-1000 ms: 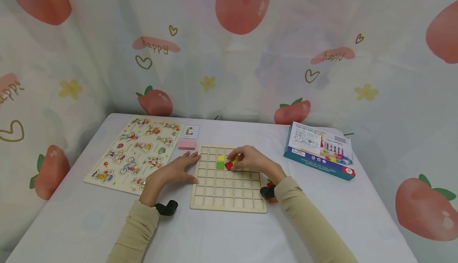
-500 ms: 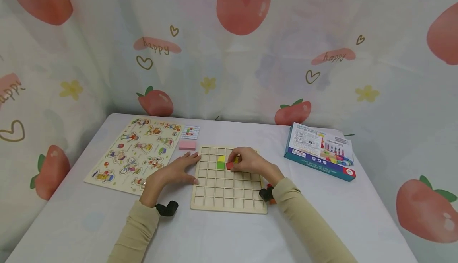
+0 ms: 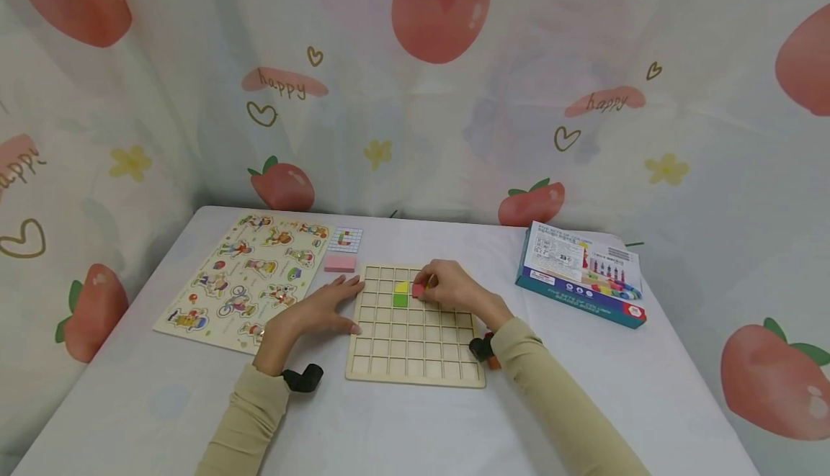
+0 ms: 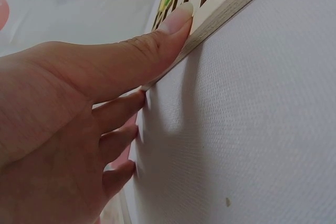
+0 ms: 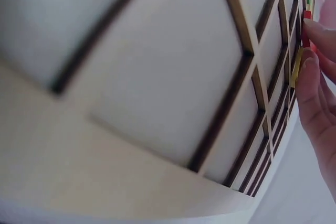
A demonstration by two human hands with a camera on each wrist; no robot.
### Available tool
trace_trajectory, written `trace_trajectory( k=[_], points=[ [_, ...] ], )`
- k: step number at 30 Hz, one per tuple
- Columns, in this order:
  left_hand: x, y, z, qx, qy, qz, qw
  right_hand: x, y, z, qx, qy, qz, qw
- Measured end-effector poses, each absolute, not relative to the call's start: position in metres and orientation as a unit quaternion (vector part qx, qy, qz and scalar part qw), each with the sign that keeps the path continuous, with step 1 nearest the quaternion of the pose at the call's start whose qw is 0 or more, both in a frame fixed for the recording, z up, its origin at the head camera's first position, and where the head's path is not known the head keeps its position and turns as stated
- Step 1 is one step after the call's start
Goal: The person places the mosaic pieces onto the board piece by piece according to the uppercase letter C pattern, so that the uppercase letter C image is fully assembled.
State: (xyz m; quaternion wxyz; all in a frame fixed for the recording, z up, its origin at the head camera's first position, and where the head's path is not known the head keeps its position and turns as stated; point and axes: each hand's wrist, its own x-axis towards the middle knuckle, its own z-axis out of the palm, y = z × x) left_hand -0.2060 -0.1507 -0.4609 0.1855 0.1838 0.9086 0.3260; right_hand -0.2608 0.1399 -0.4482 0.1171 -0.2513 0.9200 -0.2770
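A pale wooden grid board lies on the table. My right hand pinches a small red tile between thumb and fingers over the board's upper part; the tile also shows in the right wrist view. To its left, a yellow piece sits in a cell above a green square tile. Another yellow piece is by my right fingers in the right wrist view. My left hand rests at the board's left edge, fingers extended; its thumb touches the rim in the left wrist view.
Left of the board lies a picture puzzle board. A pink block and a patterned card lie beyond my left hand. A boxed set is at the back right. Orange-red pieces lie partly hidden beside my right wrist.
The red tile has gone from a tilted position beside the green tile to a spot slightly farther up, beside the yellow piece, with my right hand. My left hand has stayed put.
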Motion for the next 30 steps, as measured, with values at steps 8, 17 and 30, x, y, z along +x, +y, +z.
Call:
trace_trajectory(
  k=[8,17,30],
  points=[
    [-0.206,-0.150,-0.463,0.183,0.907,0.329,0.189,-0.261,0.133,-0.447,-0.244,0.924,-0.271,0.114],
    [-0.207,-0.150,-0.462,0.187,0.909,0.323,0.184,-0.261,0.140,-0.443,-0.246,0.919,-0.291,0.106],
    [-0.207,-0.151,-0.462,0.184,0.909,0.322,0.189,-0.252,0.189,-0.433,-0.218,0.899,-0.354,0.137]
  ],
)
